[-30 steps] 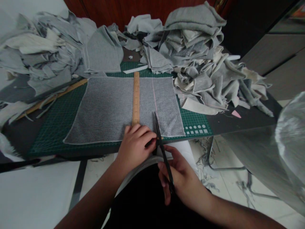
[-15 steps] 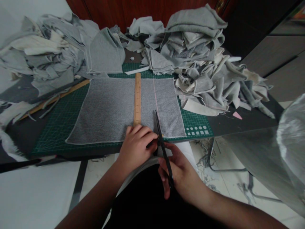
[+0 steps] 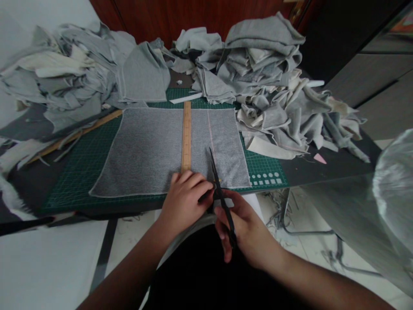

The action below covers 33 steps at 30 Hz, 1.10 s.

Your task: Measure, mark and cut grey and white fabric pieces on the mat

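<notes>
A rectangle of grey knit fabric [image 3: 151, 150] lies flat, with a pale pink line running down its right part. Across it lies a wooden ruler [image 3: 186, 137], its near end by the knuckles of my left hand [image 3: 187, 198]. That hand's fingers are bent over the fabric's near edge, closed on it; the fingertips are partly hidden. My right hand [image 3: 247, 228] grips black scissors [image 3: 225, 204] by the handles. Their blades point away from me over the fabric, close to the lower end of the pink line, and look nearly closed.
Beneath the fabric is a green cutting mat [image 3: 77, 168] on a dark table [image 3: 335, 165]. Heaps of grey cloth scraps [image 3: 74, 73] stand at the back left, and more folded cloth [image 3: 258, 47] at the back right. A clear plastic bag [image 3: 393, 193] hangs at the right.
The view has tilted slightly, so the table sits a little lower in the picture. Both hands, the scissors, ruler and fabric keep nearly the same places.
</notes>
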Available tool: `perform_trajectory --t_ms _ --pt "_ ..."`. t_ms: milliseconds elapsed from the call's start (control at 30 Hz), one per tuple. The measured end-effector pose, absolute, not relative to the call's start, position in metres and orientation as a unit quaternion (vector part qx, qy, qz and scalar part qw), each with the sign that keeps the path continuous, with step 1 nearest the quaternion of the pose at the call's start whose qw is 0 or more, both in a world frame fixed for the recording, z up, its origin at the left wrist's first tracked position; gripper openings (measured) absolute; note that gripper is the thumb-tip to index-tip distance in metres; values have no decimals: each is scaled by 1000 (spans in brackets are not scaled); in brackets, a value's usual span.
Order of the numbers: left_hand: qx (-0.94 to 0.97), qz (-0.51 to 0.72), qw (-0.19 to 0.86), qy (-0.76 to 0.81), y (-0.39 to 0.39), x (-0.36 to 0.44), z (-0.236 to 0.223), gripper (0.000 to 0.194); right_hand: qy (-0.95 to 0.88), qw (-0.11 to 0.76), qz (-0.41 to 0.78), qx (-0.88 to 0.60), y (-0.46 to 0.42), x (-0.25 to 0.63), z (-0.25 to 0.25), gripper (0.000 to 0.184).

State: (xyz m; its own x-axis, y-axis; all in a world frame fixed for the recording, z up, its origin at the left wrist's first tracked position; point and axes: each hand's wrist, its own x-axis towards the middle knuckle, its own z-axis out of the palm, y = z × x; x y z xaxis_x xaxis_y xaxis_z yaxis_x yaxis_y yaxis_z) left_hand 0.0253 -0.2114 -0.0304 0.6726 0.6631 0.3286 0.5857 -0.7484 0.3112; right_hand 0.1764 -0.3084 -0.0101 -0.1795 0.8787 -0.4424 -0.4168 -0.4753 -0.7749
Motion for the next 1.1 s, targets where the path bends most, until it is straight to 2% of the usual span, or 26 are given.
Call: perform_trajectory --t_ms 767,1100 --pt "911 204 96 345 -212 24 -30 9 -276 448 705 -475 -298 177 -13 65" --pt "912 203 96 344 -212 23 -30 8 -271 442 704 -486 -294 180 -7 71"
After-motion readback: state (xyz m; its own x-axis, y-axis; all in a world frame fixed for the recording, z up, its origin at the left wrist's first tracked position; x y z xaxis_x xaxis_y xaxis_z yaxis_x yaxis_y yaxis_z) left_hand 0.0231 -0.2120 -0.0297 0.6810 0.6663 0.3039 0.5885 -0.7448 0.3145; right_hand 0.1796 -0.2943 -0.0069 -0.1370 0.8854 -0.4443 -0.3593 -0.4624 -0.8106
